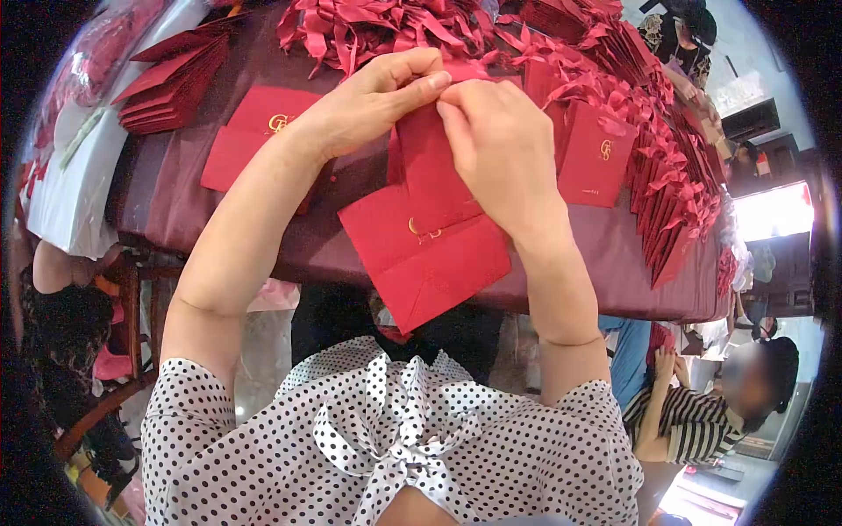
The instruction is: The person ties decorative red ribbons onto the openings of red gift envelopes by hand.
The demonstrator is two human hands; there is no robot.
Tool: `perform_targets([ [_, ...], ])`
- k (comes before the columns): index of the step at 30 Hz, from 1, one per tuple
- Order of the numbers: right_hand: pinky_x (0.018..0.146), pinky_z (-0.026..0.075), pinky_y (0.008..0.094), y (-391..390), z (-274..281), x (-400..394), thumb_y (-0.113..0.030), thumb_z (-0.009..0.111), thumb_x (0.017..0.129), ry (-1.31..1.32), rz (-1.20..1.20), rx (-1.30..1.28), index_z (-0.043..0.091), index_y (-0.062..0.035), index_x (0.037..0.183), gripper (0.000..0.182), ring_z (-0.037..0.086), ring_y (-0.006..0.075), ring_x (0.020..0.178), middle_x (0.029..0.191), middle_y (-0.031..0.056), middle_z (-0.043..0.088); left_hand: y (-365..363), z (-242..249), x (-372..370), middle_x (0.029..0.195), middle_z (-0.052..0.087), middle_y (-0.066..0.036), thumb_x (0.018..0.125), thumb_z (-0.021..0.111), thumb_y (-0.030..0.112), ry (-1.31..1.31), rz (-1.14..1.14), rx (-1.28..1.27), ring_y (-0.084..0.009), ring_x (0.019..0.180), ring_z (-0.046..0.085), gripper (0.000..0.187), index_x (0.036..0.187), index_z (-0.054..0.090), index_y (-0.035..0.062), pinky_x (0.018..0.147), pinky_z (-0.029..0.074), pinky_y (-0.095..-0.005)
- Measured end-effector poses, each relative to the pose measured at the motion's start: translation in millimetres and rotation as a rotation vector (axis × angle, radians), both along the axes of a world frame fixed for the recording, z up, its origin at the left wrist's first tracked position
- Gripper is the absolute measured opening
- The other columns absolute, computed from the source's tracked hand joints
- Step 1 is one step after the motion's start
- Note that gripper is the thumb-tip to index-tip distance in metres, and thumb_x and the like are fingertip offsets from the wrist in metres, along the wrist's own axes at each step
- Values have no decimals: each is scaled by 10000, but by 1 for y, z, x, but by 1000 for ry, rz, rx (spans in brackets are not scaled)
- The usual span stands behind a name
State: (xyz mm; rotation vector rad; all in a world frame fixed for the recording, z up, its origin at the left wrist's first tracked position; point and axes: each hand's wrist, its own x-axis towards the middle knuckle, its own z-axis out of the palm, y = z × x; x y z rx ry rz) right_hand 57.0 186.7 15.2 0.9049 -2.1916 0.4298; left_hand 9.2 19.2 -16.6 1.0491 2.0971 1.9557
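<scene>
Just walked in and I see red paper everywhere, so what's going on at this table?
A person in a polka-dot blouse is working on a red paper gift bag with a gold emblem. The left hand and right hand meet at its top edge, fingertips pinching something small and red there. The bag lies on a maroon table. A heap of red ribbon bows lies beyond, stacks of folded bags to the left, and bags with bows are rowed on the right.

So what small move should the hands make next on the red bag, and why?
Probably pull the ribbon snug. Both hands, left and right, pinch at the top edge of the red bag, fingertips meeting, and the ribbon hangs loose below them.
</scene>
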Motion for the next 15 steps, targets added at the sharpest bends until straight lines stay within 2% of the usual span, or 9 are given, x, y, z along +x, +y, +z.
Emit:
perform_targets([
  [2,617,495,381,7,5,-2,-157,675,783,-403,122,-292,557,-25,850,189,630,302,696,742,131,636,-2,5,1,894,489,62,968,474,249,21,-43,-30,-43,883,438,215,951,544,47,818,368,-211],
  [3,607,507,382,6,7,-4,-195,735,743,-582,140,-475,579,-47,923,280,650,302,701,743,128,650,-3,8,3,903,496,56,967,475,257,44,-88,-61,-45,888,439,226,955,548,44,819,369,-216],
  [4,607,507,382,7,10,-1,-195,735,743,-582,139,-474,579,-47,923,280,650,302,701,743,128,650,-2,7,4,921,510,39,966,476,274,77,-73,-68,-50,910,447,251,957,560,38,817,370,-221],
  [6,607,504,381,8,21,8,-222,737,742,-524,-45,-229,589,-56,930,291,648,305,699,708,132,636,-4,12,9,928,517,33,966,475,275,55,-58,-88,-53,916,453,258,955,563,33,821,373,-222],
  [9,601,504,377,11,22,7,-232,741,735,-461,14,-92,588,-52,913,297,649,301,686,713,140,634,-15,22,10,934,539,15,962,477,284,30,-40,-141,-68,926,476,276,969,580,27,838,387,-234],
  [11,600,506,371,13,24,9,-242,744,730,-538,51,-135,586,-49,900,301,649,297,683,718,142,635,-21,29,11,942,560,6,952,495,255,-69,-167,-69,-83,922,494,248,977,589,27,859,393,-249],
  [12,598,505,369,12,24,10,-241,745,728,-531,76,-156,583,-49,899,304,648,296,682,723,142,635,-20,27,10,955,574,-13,922,530,195,-43,-155,-39,-99,925,505,190,963,593,21,865,398,-261],
  [14,586,492,369,11,23,12,-244,748,717,-518,123,-175,578,-55,893,309,633,285,669,721,131,625,-30,31,10,949,580,-38,863,573,134,93,-190,-267,-136,952,508,140,923,587,9,878,395,-283],
  [15,586,492,369,9,22,15,-244,748,717,-518,127,-166,578,-55,893,309,633,285,669,721,131,625,-32,31,6,920,565,-62,818,600,129,240,-200,-333,-188,964,488,140,866,576,-1,886,375,-321],
])
